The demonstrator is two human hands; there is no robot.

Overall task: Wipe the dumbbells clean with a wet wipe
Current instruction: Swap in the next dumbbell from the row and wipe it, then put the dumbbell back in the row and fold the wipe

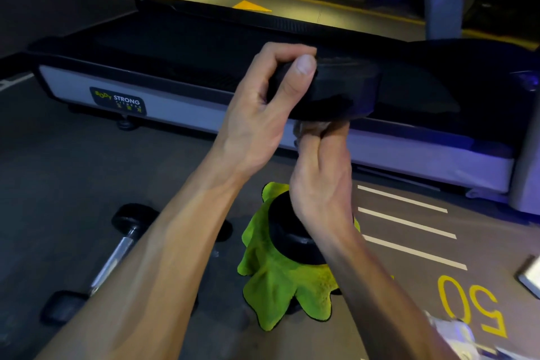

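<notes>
Dim, purple-tinged light; blurred, warped edges

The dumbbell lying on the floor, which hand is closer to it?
Left. The left hand grips the top of a raised dumbbell, above the floor dumbbell. The right hand is further to the right, over the green cloth.

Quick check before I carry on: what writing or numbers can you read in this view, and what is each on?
"BODY STRONG": label on the treadmill side rail.
Small lines under it: too small to read.
"50": yellow paint on the floor, seen upside down.
Dumbbells: no readable marking.
</notes>
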